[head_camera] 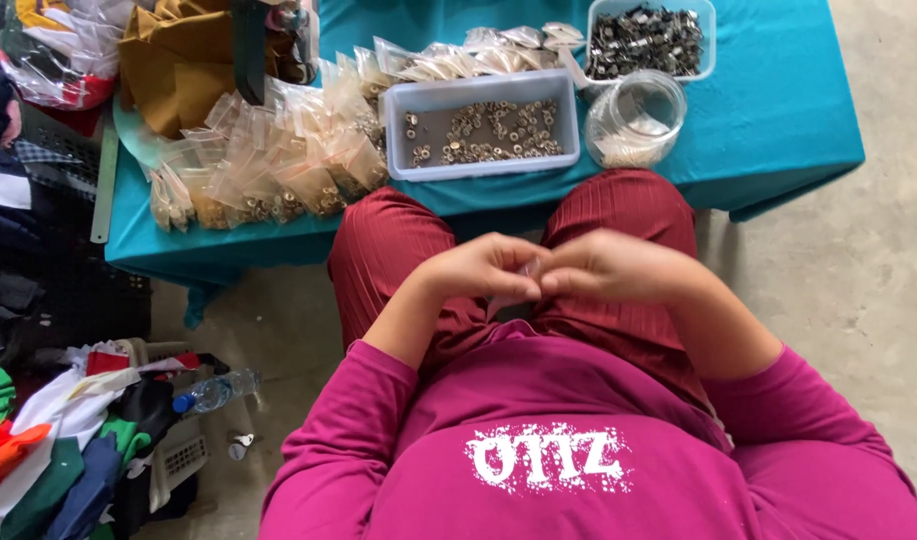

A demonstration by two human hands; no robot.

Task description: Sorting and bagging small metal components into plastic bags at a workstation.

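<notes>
We look down over our lap and see our left hand (474,268) and our right hand (609,265) brought together above the dark red ribbed trousers (399,255), fingertips meeting. The fingers of both hands are curled in and pinched around a small clear plastic bag (527,272), of which only a sliver shows between them — what it holds we cannot tell. Just beyond our knees stands the low surface with its teal cloth (789,120). On it, nearest to our hands, sits a clear rectangular tray (484,130) with small brass-coloured metal rings scattered over its bottom. To the right of that tray lies a round clear plastic container (636,118), and behind it a second clear tub (649,40) packed with dark metal parts. Left of the tray a heap of small filled plastic bags (269,165) spreads across the cloth, and more of them lie in a row (469,55) behind the tray. Mustard-coloured fabric (179,60) is piled at the far left corner. On the concrete floor to our left lie folded coloured garments (49,450) and a plastic water bottle (217,390) on its side.
</notes>
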